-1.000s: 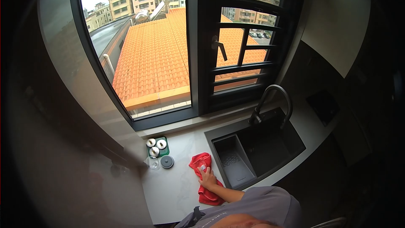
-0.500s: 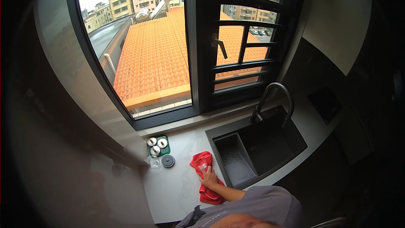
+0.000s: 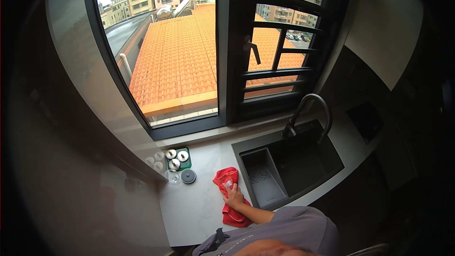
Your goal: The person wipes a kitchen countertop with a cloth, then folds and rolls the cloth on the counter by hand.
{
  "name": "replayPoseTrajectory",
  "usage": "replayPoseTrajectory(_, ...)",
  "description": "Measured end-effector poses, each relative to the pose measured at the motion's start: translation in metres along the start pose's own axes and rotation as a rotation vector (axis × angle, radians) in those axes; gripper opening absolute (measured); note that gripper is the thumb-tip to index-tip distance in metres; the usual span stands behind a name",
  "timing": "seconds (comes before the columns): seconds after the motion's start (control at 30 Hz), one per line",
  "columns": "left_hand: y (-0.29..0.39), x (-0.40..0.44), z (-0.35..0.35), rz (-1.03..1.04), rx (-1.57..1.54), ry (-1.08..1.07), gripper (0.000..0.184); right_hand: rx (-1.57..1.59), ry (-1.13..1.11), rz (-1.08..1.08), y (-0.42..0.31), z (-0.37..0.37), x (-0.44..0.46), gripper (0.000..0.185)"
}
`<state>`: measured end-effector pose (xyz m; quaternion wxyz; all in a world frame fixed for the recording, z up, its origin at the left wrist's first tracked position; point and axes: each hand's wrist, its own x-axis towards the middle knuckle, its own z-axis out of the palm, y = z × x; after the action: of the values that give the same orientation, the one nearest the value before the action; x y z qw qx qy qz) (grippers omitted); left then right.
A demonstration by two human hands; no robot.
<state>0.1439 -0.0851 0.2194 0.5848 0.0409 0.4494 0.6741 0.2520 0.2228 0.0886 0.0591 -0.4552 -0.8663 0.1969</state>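
Note:
A crumpled red cloth (image 3: 232,217) lies on the white counter, left of the dark sink. My right hand (image 3: 233,196) reaches in from the lower right and rests on it, its fingers bent and closed on the cloth. At the fingertips is a small whitish, shiny thing (image 3: 229,184), too small to make out. My left hand is out of view.
Several white-topped round containers sit on a green tray (image 3: 188,165) by the window. In front are a clear glass piece (image 3: 173,177) and a round grey lid (image 3: 188,176). A curved faucet (image 3: 327,114) rises behind the dark sink (image 3: 310,187).
The whole view has shifted slightly. My right hand stays on the red cloth in nearly the same place, with its fingers a little higher up the cloth.

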Motion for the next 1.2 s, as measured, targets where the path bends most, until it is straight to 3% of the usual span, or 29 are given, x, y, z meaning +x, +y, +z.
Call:
replayPoseTrajectory(0.8, -0.031, -0.014, -0.034, -0.074, -0.021, 0.076, 0.028, 0.015, 0.043, 0.000, -0.002, -0.005, -0.002, 0.078)
replayPoseTrajectory(1.03, -0.057, -0.021, -0.110, -0.277, -0.013, 0.312, 0.026, 0.000, 0.043, 0.004, -0.003, -0.005, -0.002, 0.075)
replayPoseTrajectory(1.1, -0.069, -0.002, -0.128, -0.248, 0.269, 0.370, 0.026, -0.001, 0.050, -0.003, -0.004, -0.005, -0.002, 0.075)
replayPoseTrajectory(1.17, -0.068, 0.039, -0.118, -0.035, 0.891, 0.358, 0.034, -0.008, 0.055, -0.011, -0.004, -0.005, -0.003, 0.075)
replayPoseTrajectory(1.2, -0.064, 0.058, -0.115, 0.191, 1.138, 0.345, 0.035, 0.007, 0.042, -0.005, -0.004, -0.005, -0.003, 0.077)
